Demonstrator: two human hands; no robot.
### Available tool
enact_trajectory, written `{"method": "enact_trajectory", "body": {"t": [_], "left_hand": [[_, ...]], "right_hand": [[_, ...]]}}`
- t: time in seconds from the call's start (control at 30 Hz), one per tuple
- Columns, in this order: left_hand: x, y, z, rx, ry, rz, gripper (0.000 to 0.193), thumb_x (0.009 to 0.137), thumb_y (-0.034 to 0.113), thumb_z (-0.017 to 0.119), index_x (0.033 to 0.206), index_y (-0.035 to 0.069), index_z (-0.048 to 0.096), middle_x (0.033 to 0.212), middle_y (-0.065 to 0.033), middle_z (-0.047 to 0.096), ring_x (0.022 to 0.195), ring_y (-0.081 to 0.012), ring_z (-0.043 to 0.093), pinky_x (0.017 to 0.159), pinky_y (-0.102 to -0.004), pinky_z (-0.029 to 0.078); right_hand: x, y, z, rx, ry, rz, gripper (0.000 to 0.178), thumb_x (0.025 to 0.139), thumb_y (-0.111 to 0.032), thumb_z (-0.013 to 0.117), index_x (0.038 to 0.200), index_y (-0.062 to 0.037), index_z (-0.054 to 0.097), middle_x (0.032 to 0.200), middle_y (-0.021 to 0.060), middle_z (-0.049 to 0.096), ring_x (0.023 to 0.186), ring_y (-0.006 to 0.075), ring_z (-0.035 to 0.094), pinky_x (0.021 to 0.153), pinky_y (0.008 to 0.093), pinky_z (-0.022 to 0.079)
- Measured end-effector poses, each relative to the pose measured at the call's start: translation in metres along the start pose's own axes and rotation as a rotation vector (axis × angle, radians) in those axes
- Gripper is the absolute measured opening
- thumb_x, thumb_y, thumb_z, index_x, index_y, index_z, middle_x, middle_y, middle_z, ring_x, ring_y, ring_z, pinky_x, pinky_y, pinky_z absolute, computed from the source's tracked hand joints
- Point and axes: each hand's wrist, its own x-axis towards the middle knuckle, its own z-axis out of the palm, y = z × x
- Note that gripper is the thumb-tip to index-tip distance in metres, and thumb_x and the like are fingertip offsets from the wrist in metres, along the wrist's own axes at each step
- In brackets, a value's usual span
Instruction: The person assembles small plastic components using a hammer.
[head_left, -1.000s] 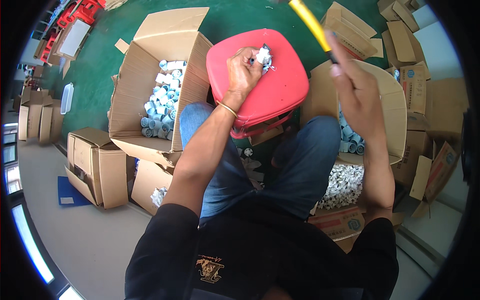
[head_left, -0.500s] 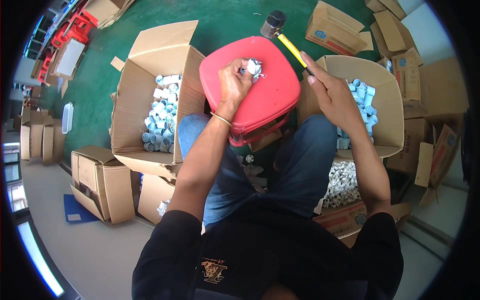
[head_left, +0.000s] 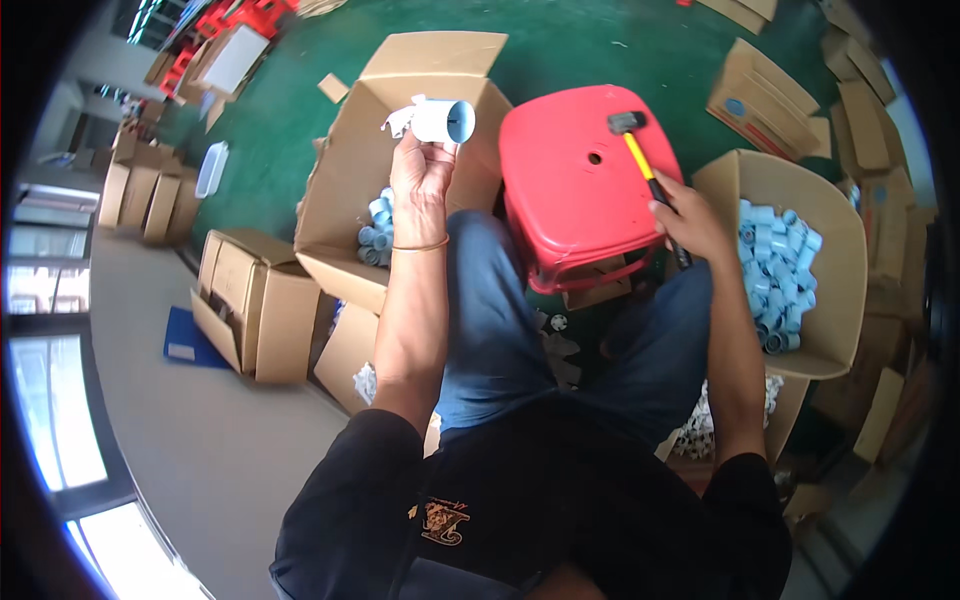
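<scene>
My left hand [head_left: 423, 180] is closed on a pale blue plastic pipe fitting [head_left: 432, 121], held above the left cardboard box with its round opening facing right. Ragged white scraps [head_left: 398, 124] cling to the fitting's left end. My right hand [head_left: 692, 218] grips a mallet [head_left: 638, 155] with a dark head and a yellow and black handle. The mallet's head is over the right part of the red stool [head_left: 560, 190]; whether it touches the seat I cannot tell. A small round hole shows in the middle of the seat.
The left box [head_left: 345, 165] contains blue fittings [head_left: 378, 235], partly hidden by my forearm. On the right, another box [head_left: 840, 200] holds many more fittings [head_left: 775, 265]. Below it are white scraps [head_left: 700, 430]. Other cartons [head_left: 765, 100] stand around on the green floor.
My left hand has lifted off the stool and moved left over the box, turning the fitting. The mallet has come down from beyond the stool to above its seat. The view has shifted.
</scene>
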Motion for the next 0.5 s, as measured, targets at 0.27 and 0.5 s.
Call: {"method": "enact_trajectory", "body": {"t": [0.27,0.5], "left_hand": [[-0.015,0.086,-0.042,0.035,0.090,0.150,0.030,0.089,-0.002,0.054,0.118,-0.003,0.053,0.108,-0.0155,0.067,0.100,-0.0283,0.068,0.089,-0.0441,0.058],[0.011,0.110,-0.079,0.839,0.261,0.665,0.018,0.082,0.001,0.067,0.099,-0.001,0.070,0.092,-0.0118,0.070,0.077,-0.0162,0.064,0.066,-0.0286,0.054]], "right_hand": [[-0.071,0.042,-0.063,-0.165,0.263,-0.005,0.052,0.095,-0.014,0.056,0.144,-0.0047,0.044,0.082,0.0072,0.060,0.067,0.0134,0.048,0.063,0.0244,0.040],[-0.173,0.195,-0.134,-0.087,0.350,0.254,0.049,0.096,-0.015,0.054,0.143,-0.0037,0.045,0.076,0.0024,0.055,0.060,0.0093,0.042,0.054,0.0229,0.037]]}}
